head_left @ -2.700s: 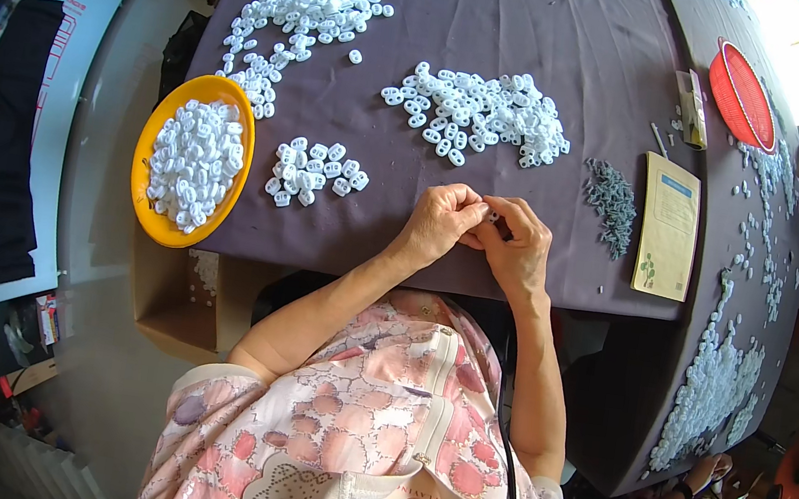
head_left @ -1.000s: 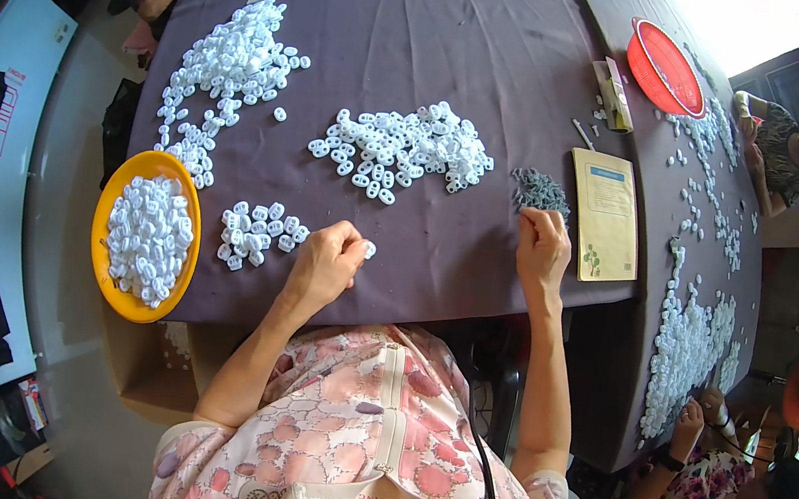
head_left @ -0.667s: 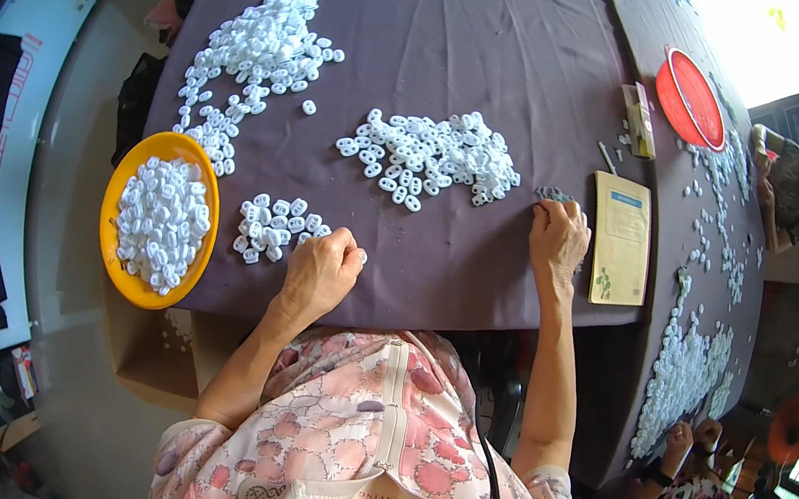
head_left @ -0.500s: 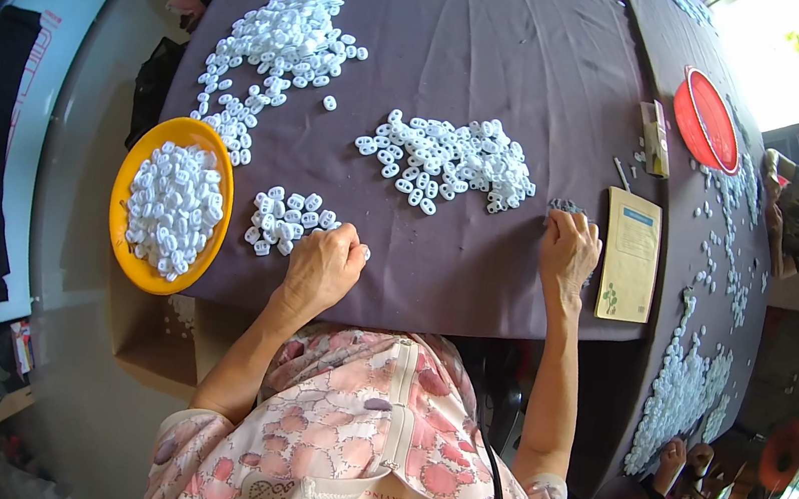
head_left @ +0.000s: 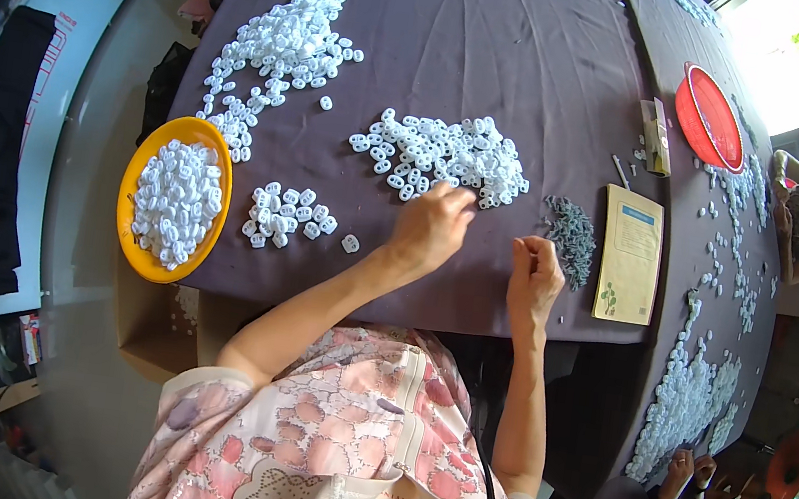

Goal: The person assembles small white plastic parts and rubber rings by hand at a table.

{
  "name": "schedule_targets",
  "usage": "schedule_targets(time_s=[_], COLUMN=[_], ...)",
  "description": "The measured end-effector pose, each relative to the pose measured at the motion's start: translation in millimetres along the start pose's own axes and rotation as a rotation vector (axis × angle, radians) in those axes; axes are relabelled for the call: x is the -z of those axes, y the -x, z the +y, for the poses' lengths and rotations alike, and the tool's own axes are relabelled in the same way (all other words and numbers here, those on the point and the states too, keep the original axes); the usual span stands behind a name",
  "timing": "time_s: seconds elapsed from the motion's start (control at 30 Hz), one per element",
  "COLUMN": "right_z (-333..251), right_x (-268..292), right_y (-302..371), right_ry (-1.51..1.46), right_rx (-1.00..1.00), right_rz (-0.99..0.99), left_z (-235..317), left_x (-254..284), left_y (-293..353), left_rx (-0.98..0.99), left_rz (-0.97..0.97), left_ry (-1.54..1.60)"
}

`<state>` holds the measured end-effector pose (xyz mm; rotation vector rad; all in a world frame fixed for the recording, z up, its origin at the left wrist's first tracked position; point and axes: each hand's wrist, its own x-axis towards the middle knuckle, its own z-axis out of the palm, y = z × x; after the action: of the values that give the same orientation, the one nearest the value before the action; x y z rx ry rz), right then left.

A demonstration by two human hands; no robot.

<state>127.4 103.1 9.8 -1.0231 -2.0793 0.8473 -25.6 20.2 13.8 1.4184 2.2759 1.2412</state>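
Note:
My left hand (head_left: pixel 435 222) is at the near edge of the middle pile of small white oval plastic pieces with holes (head_left: pixel 452 156). Its fingers are curled, and the tips are blurred. Just left of the grey heap, my right hand (head_left: pixel 537 280) is closed in a pinch; whatever it may hold is too small to make out. That heap consists of small, thin grey pieces (head_left: pixel 572 240). To the left lies a smaller group of white pieces (head_left: pixel 285 214), with a single white piece (head_left: pixel 350 243) apart from it.
An orange bowl (head_left: pixel 126 214) full of white pieces stands at the left table edge, below a large white pile (head_left: pixel 292 33). At right are a tan packet (head_left: pixel 630 260), a small box (head_left: pixel 654 137) and a red basket (head_left: pixel 683 105). Other people sit around the tables.
My left hand has moved right and away, from the small group to the middle pile, and one white piece lies uncovered. My right hand has drawn left and nearer, off the grey heap.

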Motion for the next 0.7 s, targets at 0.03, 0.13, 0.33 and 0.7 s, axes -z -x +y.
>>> schedule_targets(time_s=[0.03,0.13,0.33,0.7], right_z=[1.4,4.8,9.3,8.8], right_x=[0.0,2.2,1.1,-7.1], right_y=[5.1,18.5,22.0,20.2], right_ry=[0.0,-0.177,-0.233,-0.228], right_rx=[-0.002,-0.098,-0.087,-0.089], right_rz=[0.005,0.011,-0.004,-0.042], left_z=[0.9,2.1,-5.5,-7.3], left_x=[-12.8,-34.8,-38.1,-31.4], left_y=[-6.6,-19.4,-16.6,-21.4], left_rx=[-0.016,-0.025,-0.081,-0.069], left_rz=[0.036,-0.012,-0.074,-0.157], left_ry=[0.009,-0.113,-0.136,-0.158])
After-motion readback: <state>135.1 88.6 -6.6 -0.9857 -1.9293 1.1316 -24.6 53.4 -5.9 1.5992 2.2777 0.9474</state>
